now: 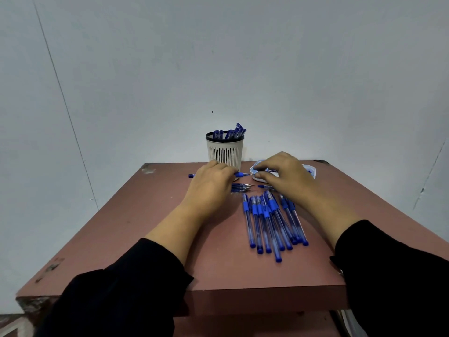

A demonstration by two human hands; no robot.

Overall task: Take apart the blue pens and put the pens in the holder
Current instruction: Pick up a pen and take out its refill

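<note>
Bare room: plain wall (145, 69), worn table (145, 227).

Reddish table (145, 239) bearing white slotted holder (225, 152) of blue pens, pen row (272, 220), refills (240, 187), tray (312, 170); left hand (210, 186) gripping pen (239, 174), right hand (285, 175) pinching its tip.

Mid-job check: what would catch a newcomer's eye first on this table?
Both hands meet at the table's far edge: the left hand grips a blue pen while the right hand pinches at its tip. Just nearer lies a row of blue pens, and behind stands the white holder, already holding pens.
</note>
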